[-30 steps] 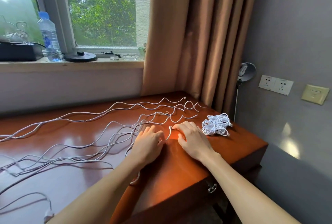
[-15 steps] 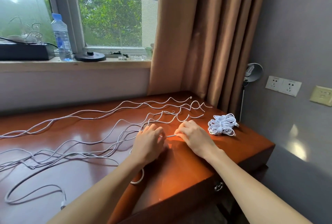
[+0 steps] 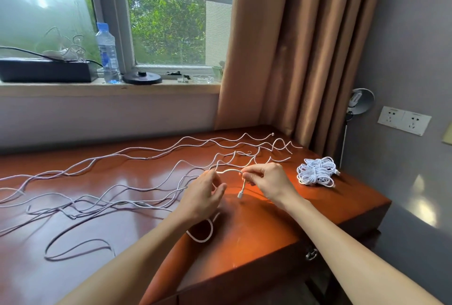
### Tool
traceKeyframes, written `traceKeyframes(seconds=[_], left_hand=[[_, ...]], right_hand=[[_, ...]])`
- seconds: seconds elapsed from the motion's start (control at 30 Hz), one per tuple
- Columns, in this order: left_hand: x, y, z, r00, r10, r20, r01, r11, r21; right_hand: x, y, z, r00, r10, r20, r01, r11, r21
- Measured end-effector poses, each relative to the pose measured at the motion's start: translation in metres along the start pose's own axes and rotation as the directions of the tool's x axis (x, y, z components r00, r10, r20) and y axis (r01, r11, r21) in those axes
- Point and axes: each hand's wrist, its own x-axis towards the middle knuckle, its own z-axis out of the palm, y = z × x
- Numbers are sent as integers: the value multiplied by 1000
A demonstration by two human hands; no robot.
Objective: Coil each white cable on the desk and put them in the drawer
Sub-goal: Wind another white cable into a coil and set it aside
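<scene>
Several long white cables (image 3: 127, 192) lie loose and wavy across the reddish wooden desk (image 3: 269, 226). My right hand (image 3: 266, 182) pinches one white cable near its end, and the plug (image 3: 240, 194) hangs down below the fingers. My left hand (image 3: 204, 194) holds the same cable a short way along; a short arc of it (image 3: 228, 171) spans between the two hands above the desk. A loop of cable (image 3: 203, 236) shows under my left wrist. A pile of coiled white cables (image 3: 316, 171) rests at the desk's right end. The drawer's metal pull (image 3: 311, 254) shows on the desk front; the drawer is closed.
A brown curtain (image 3: 293, 48) hangs behind the desk's far right corner. On the windowsill stand a water bottle (image 3: 107, 54), a black box (image 3: 46, 70) and a black round base (image 3: 142, 77). A small lamp (image 3: 362, 101) and wall sockets (image 3: 403, 120) are on the grey right wall.
Both hands rose from the desk surface with the cable end pinched between them; the plug now dangles from my right hand. The head camera moved in closer.
</scene>
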Motion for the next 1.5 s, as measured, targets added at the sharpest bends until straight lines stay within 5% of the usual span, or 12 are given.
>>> traceKeyframes(seconds=[0.33, 0.7, 1.1, 1.3, 1.5], left_hand=[[-15, -5, -19, 998, 16, 66, -14, 999, -38], [-30, -27, -48, 999, 37, 2, -37, 998, 57], [-38, -61, -92, 981, -134, -137, 110, 979, -170], [-38, -78, -110, 981, -174, -80, 156, 969, -194], [-42, -92, -120, 988, -140, -70, 123, 971, -205]], right_hand=[[6, -37, 29, 1000, 6, 22, -10, 981, 193], [12, -54, 55, 996, -71, 48, 65, 991, 118], [30, -59, 82, 973, -188, 137, 213, 955, -208], [36, -75, 105, 976, -152, 155, 163, 984, -67], [45, -81, 137, 978, -185, 93, 194, 976, -102]])
